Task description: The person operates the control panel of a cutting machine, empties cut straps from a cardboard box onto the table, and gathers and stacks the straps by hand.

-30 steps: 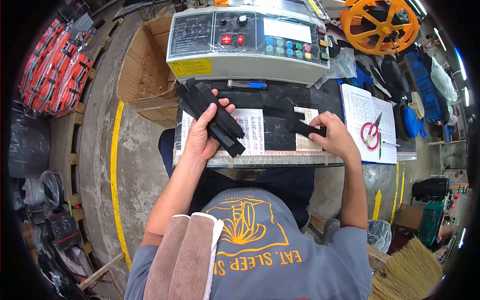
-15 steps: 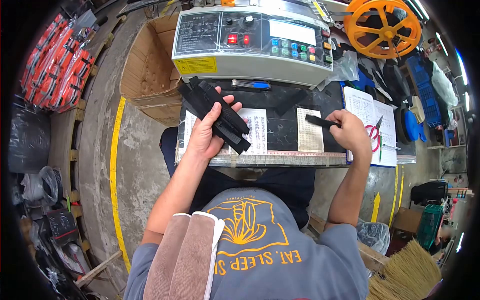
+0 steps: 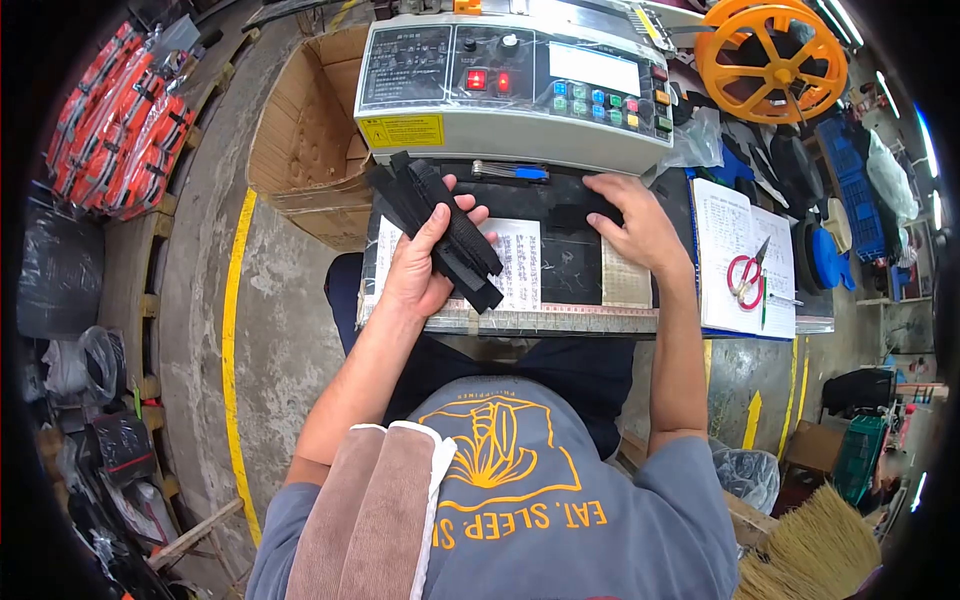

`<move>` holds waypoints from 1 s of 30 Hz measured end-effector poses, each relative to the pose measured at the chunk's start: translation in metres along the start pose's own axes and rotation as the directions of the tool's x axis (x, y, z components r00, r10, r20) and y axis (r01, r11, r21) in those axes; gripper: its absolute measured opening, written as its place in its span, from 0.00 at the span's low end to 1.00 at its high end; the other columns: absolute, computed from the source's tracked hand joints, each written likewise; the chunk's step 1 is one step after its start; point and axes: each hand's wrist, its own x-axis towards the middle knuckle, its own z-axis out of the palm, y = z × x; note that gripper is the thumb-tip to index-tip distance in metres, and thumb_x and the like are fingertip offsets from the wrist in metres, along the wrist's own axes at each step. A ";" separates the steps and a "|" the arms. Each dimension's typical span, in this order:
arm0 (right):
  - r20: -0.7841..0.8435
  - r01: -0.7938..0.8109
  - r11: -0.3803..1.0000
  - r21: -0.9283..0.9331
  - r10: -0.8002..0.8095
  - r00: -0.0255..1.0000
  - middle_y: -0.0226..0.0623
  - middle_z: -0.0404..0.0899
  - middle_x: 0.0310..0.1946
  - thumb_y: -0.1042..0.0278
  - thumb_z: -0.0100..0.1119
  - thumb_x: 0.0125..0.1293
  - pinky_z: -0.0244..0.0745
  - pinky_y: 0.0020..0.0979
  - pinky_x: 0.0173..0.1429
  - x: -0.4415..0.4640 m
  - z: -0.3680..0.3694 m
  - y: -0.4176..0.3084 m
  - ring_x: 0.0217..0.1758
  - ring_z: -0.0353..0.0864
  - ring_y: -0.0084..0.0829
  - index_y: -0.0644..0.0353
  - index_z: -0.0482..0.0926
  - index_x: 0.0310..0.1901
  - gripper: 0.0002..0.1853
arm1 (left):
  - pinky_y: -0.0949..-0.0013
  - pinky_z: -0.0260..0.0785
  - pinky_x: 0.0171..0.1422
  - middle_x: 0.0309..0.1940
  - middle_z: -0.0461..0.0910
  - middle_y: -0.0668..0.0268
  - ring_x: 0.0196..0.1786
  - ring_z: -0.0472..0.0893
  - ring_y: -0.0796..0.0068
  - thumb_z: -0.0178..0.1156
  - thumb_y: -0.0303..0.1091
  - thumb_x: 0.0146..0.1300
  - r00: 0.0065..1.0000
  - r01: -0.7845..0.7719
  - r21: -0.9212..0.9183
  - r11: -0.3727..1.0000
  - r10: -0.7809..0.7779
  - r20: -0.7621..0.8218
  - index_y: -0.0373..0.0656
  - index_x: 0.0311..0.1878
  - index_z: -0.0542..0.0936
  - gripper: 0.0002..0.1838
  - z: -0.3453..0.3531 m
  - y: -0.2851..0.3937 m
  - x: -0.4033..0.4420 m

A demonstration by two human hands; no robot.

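A bundle of black webbing straps (image 3: pixel 440 225) lies slantwise across the palm of my left hand (image 3: pixel 425 265), whose fingers and thumb wrap round it. Over the dark tabletop, my right hand (image 3: pixel 635 225) reaches forward, thumb and fingers apart, with nothing visible in its grasp. Just left of its thumb lies a short black strap piece (image 3: pixel 568 218), hard to make out against the dark surface. Beneath the right hand is a beige printed card (image 3: pixel 627 285), partly covered by it. A white printed sheet (image 3: pixel 520 260) lies partly behind the left hand's bundle.
A control-panel machine (image 3: pixel 510 130) stands at the table's back, with a hex key set (image 3: pixel 510 172) before it. A ruler (image 3: pixel 560 312) runs along the front edge. Red-handled scissors (image 3: pixel 745 280) rest on an open notebook (image 3: pixel 725 215) at right. A cardboard box (image 3: pixel 300 150) stands left.
My right hand has moved forward and left and opened; the black strap it held is no longer seen in it. My left hand still holds its bundle, nearly unmoved.
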 end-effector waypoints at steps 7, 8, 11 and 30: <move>0.157 -0.128 0.992 -0.009 0.128 0.979 0.43 0.87 0.51 0.69 0.78 0.66 0.76 0.46 0.72 -0.022 -0.005 -0.001 0.63 0.82 0.50 0.63 0.90 0.57 0.19 | 0.36 0.84 0.76 0.72 0.84 0.57 0.77 0.83 0.52 0.66 0.36 0.86 1.000 0.006 -0.029 1.000 -0.006 -0.009 0.52 0.86 0.68 0.32 0.013 0.003 -0.004; 0.150 -0.147 0.989 0.004 0.144 0.978 0.43 0.86 0.50 0.69 0.78 0.65 0.76 0.46 0.71 -0.026 -0.006 -0.002 0.61 0.82 0.50 0.63 0.90 0.55 0.18 | 0.36 0.84 0.76 0.72 0.83 0.56 0.77 0.83 0.52 0.66 0.36 0.86 1.000 0.006 -0.027 1.000 -0.006 -0.015 0.52 0.86 0.68 0.32 0.014 0.003 -0.003; 0.097 -0.232 0.972 0.040 0.227 0.969 0.40 0.87 0.50 0.71 0.77 0.68 0.81 0.39 0.62 -0.033 -0.002 -0.015 0.54 0.87 0.41 0.63 0.88 0.51 0.12 | 0.38 0.84 0.76 0.73 0.83 0.54 0.78 0.82 0.52 0.66 0.35 0.86 1.000 -0.004 -0.016 1.000 0.004 -0.016 0.52 0.87 0.67 0.32 0.013 0.002 -0.002; -0.486 0.209 0.932 0.296 -0.042 0.873 0.38 0.91 0.47 0.78 0.78 0.67 0.86 0.38 0.57 0.046 0.093 -0.148 0.49 0.91 0.38 0.62 0.91 0.48 0.10 | 0.55 0.83 0.76 0.65 0.89 0.67 0.68 0.88 0.69 0.74 0.36 0.80 0.999 -0.027 -0.058 0.998 0.026 -0.021 0.52 0.77 0.80 0.26 0.013 0.002 -0.002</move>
